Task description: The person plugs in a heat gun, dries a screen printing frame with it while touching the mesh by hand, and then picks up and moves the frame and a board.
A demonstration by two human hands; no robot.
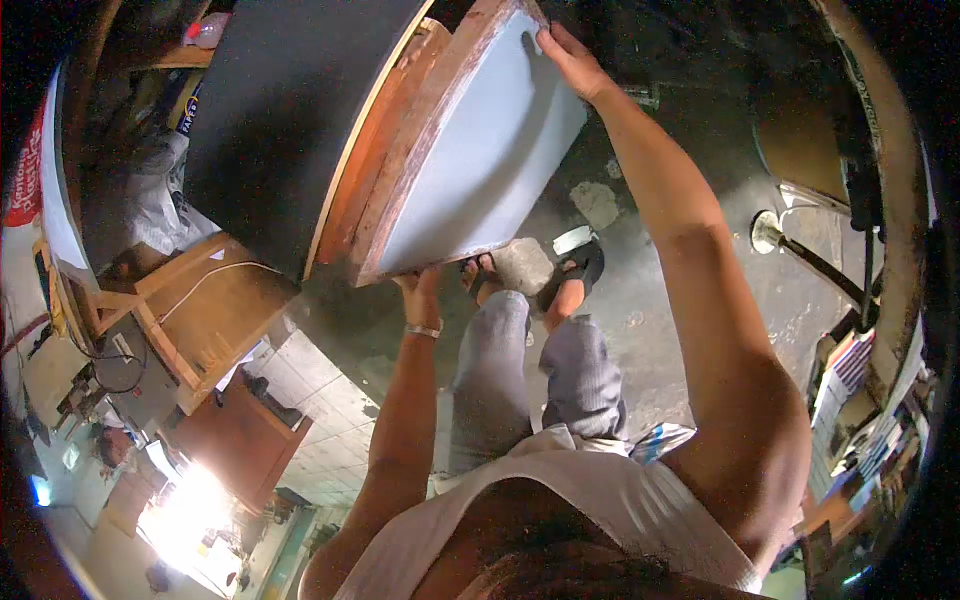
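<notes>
A large wooden frame with a pale blue-white panel (480,150) is held up on its edge, tilted, in front of my legs. My left hand (420,290) grips its lower edge from below, with the fingers partly hidden behind the frame. At the upper right corner, my right hand (572,62) is closed on the rim. Just left of the frame stand an orange-brown wooden piece (365,170) and a big dark board (290,110) with a light edge.
Low wooden furniture (215,300) with a thin cable is at the left. A bright lamp (195,515) glows at lower left. On the floor are a grey stone (523,265) and my sandalled feet. A pole with a round end (768,232) and stacked papers (850,375) are at the right.
</notes>
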